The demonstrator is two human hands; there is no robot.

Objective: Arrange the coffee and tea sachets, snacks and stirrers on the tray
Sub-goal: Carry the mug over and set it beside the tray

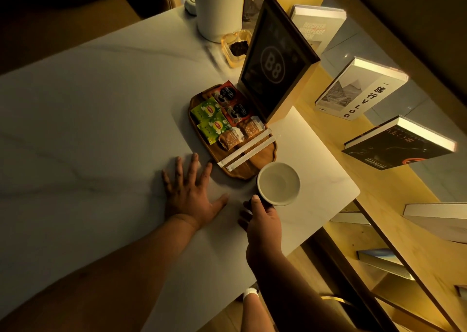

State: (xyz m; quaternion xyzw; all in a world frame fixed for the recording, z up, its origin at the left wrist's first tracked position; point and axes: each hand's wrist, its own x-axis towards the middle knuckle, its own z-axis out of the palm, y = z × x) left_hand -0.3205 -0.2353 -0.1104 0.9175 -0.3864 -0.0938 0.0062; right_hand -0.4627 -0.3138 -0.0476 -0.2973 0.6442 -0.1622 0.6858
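Note:
A wooden tray [262, 158] lies on the white table. On it sit two red coffee sachets [227, 95], two green tea sachets [209, 110], two brown snack packets [231, 139] and two white wrapped stirrers [246, 150] laid side by side. My left hand [188, 190] rests flat on the table, fingers spread, just left of the tray's near end. My right hand [261, 218] grips a white cup [279, 182] by its near side, right beside the tray's near corner.
A framed black sign marked B8 [274, 64] stands behind the tray. Farther back are a glass dish of dark beans [236, 47] and a tall white cylinder [217, 8]. Books [358, 89] line the lit shelf to the right. The table's rounded corner [353, 192] is near the cup.

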